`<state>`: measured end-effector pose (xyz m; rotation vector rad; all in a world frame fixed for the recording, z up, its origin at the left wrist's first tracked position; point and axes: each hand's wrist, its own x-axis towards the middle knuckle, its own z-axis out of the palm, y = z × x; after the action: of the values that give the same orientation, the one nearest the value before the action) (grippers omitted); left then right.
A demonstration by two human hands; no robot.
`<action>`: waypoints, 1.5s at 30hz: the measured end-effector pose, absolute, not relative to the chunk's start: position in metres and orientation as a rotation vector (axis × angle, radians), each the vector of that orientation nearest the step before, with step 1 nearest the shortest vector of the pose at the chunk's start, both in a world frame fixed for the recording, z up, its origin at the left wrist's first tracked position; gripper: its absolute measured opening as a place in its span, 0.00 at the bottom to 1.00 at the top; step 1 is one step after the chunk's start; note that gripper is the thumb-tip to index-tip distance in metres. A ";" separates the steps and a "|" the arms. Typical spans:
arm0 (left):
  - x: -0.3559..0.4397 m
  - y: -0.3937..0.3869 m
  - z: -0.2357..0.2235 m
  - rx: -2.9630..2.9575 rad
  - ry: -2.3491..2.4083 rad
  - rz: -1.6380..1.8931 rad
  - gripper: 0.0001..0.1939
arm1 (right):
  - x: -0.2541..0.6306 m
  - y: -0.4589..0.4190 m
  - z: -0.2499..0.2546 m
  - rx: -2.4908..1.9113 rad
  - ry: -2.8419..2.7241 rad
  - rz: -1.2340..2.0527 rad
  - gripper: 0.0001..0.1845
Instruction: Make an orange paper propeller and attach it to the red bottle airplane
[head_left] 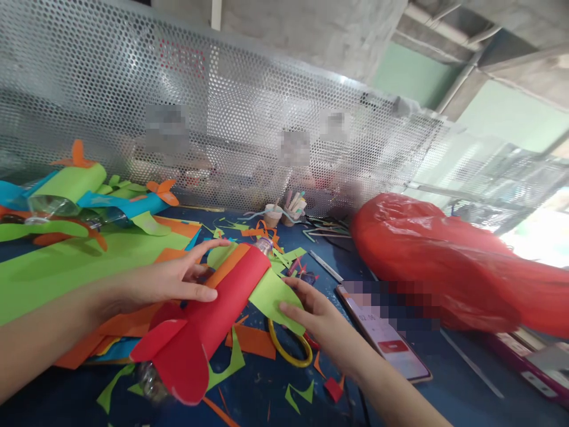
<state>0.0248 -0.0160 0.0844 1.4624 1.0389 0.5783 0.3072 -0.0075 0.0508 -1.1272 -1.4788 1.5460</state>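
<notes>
A toy plane (231, 293) made from a plastic bottle wrapped in red paper, with an orange strip along it, lies tilted in front of me. Red paper fins (186, 365) stick out at its near end; the clear bottle neck points away. My left hand (175, 281) grips the body from the left, thumb on top of the red paper and forefinger reaching over the far green wing. On the other side, my right hand (313, 308) pinches the light green paper wing (273, 299) between thumb and fingers. Yellow-handled scissors (288, 350) lie partly hidden below that wing.
Paper scraps litter the blue table. Several finished bottle planes (71, 187) and green sheets (89, 261) lie at left. Behind stand cups of pens (293, 210) before a perforated metal screen (267, 107). A phone (386, 338) and a large red plastic bag (427, 261) occupy the right.
</notes>
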 end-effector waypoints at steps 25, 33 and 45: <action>0.035 -0.009 0.078 1.025 1.100 1.014 0.58 | 0.305 -0.014 0.051 -0.999 -1.490 1.955 0.20; 0.034 -0.010 0.082 1.134 1.187 1.019 0.59 | 0.307 -0.012 0.046 -1.015 -1.483 1.933 0.20; 0.041 -0.019 0.076 1.124 0.951 0.774 0.55 | 0.290 -0.028 0.042 -0.852 -1.405 2.051 0.30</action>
<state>0.0411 -0.0194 0.0764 1.1244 0.9507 0.7743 0.2901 -0.0280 0.0425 -0.8522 -1.4049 2.0513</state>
